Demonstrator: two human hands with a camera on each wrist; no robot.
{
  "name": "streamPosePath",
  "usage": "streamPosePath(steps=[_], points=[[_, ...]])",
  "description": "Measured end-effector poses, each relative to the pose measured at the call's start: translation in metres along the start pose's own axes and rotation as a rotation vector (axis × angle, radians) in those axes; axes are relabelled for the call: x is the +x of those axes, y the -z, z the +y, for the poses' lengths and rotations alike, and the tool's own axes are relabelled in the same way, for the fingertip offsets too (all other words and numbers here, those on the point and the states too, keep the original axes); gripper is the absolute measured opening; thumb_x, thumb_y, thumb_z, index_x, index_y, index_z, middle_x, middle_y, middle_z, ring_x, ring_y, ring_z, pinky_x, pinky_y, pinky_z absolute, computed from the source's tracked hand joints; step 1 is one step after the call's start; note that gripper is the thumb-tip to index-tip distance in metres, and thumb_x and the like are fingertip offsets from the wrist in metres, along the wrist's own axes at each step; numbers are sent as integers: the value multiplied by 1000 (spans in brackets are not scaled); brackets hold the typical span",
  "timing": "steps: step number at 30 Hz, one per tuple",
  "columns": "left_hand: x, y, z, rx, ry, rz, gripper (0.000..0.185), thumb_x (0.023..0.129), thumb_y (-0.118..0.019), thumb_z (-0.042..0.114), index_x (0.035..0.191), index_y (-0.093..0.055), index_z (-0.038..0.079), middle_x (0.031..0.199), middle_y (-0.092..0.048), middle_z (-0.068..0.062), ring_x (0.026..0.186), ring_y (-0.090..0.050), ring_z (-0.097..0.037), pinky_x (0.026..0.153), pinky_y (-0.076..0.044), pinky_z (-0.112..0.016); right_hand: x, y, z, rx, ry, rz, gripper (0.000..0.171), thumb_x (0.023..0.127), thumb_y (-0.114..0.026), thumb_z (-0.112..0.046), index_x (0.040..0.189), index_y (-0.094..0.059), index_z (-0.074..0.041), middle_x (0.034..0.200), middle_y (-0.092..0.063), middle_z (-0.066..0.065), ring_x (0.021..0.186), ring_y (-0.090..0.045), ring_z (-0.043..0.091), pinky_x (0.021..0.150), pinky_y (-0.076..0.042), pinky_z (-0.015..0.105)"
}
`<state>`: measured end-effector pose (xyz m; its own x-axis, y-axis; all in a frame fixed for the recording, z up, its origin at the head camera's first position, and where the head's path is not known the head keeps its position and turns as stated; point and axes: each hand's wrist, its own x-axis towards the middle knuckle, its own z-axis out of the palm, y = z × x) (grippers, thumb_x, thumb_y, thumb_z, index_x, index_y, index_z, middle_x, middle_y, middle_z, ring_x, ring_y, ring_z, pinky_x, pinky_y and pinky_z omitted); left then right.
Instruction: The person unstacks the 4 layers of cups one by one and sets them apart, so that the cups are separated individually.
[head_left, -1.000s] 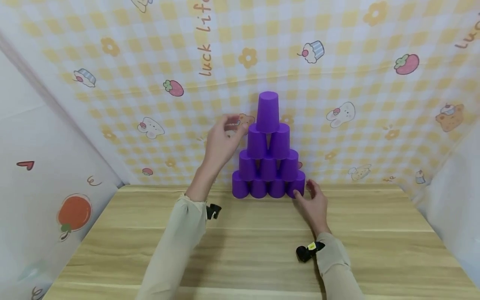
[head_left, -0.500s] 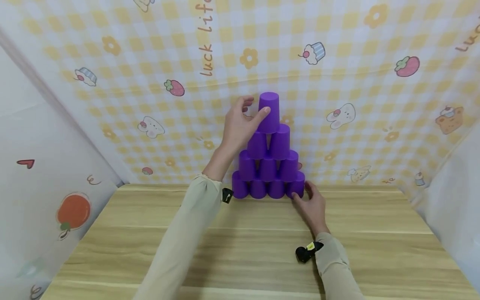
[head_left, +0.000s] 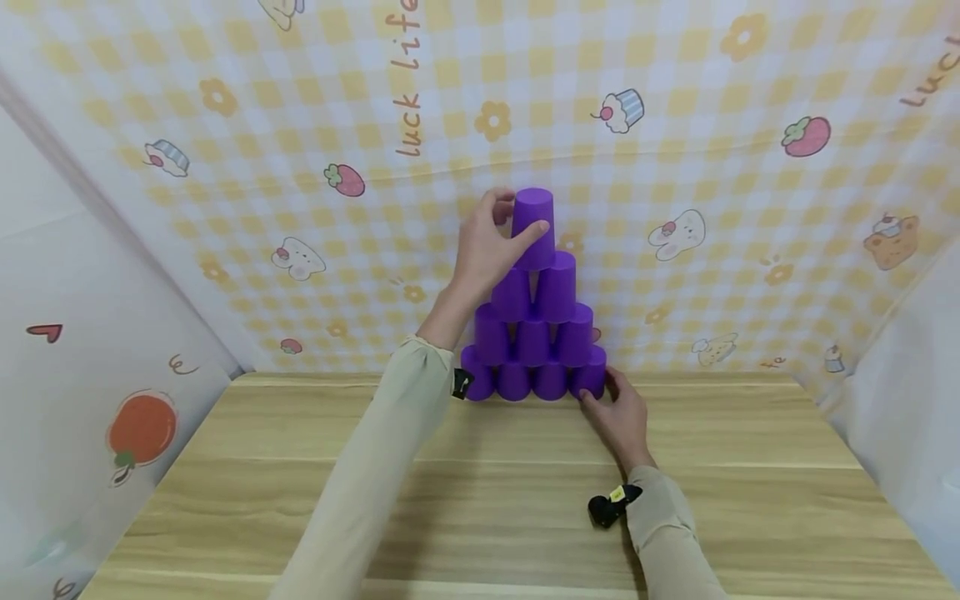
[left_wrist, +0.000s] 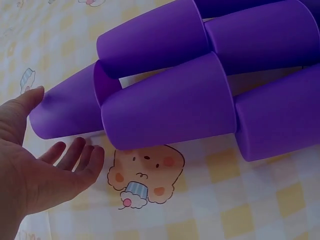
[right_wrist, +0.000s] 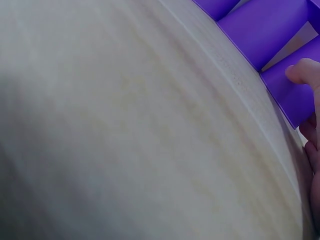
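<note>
Purple cups stand upside down in a four-tier pyramid against the patterned backdrop, narrowing to a single top cup (head_left: 534,207). My left hand (head_left: 483,254) is around that top cup from the left, its thumb across the front. The left wrist view shows the thumb tip at the narrow end of the same cup (left_wrist: 70,110), while the relaxed fingers (left_wrist: 76,155) lie just alongside its wall. Down at table level, my right hand (head_left: 622,417) holds the bottom right cup (head_left: 590,372), thumb in front and fingers on its far right side. That thumb (right_wrist: 302,71) presses the cup (right_wrist: 292,95) in the right wrist view.
The pyramid stands at the back edge of a wood-grain table (head_left: 510,500). Right behind it rises a yellow checked cloth (head_left: 450,75) with cartoon prints. A white printed cloth (head_left: 67,275) hangs at the left side.
My left hand has risen and moved right, from beside the second tier up to the top cup. The right hand has stayed at the bottom right cup. The pyramid stands unchanged.
</note>
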<state>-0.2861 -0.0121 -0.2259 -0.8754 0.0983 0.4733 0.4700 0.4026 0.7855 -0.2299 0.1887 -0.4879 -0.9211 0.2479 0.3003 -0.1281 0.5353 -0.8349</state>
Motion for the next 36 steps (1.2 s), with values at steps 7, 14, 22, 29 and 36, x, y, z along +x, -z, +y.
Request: streamPosePath(steps=[7,14,22,29,36], points=[[2,-4,-6,37,-76,-11,57,73,-65,38,119,-44,13,99,-55,0,87,-53,-10,75,-44,-22,0,0,2,-9,22,-1,59,72,-67,-30,121,-45,-6,117,-50,13,107,-47,25,89,-39,32],[2,-4,-6,16,-107,19,56,74,-63,40,119,-44,12,97,-55,-1,84,-53,-10,72,-44,-20,0,0,1,-16,25,-3,58,71,-68,-28,121,-46,-6,117,-51,14,107,-47,25,89,-39,32],[-2,8,0,-68,-140,69,53,73,-65,36,117,-46,13,100,-54,-1,89,-51,-10,72,-45,-18,-1,2,0,-6,26,-15,58,72,-68,-26,121,-45,-5,117,-50,14,107,-47,26,90,-39,34],[-11,30,-6,-121,-174,146,52,73,-66,33,116,-47,11,99,-56,-3,88,-52,-10,72,-47,-22,2,2,2,0,31,1,57,70,-70,-24,120,-47,-7,116,-51,12,107,-47,25,89,-39,33],[-20,60,-16,-10,-231,198,49,74,-65,31,116,-48,12,100,-56,-2,86,-52,-10,70,-47,-26,0,0,4,-5,30,-12,59,71,-69,-26,121,-45,-7,117,-50,13,108,-47,25,90,-38,33]])
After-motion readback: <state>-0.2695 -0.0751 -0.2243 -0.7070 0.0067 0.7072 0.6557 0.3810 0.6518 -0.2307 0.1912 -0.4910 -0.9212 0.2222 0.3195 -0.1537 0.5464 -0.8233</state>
